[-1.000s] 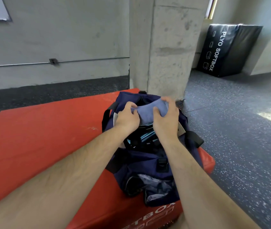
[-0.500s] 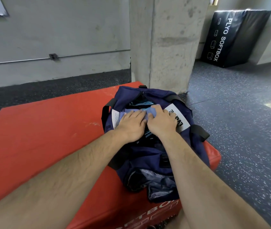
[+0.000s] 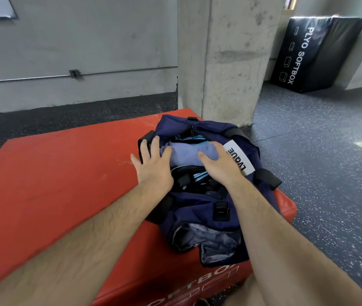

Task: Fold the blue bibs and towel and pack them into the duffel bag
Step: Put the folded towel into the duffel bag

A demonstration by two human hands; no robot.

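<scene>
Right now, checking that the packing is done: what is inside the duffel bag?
In the open duffel bag lies a folded light-blue towel, with teal striped fabric showing around it. The left hand and right hand rest at the towel's ends; whatever lies underneath is covered.
</scene>
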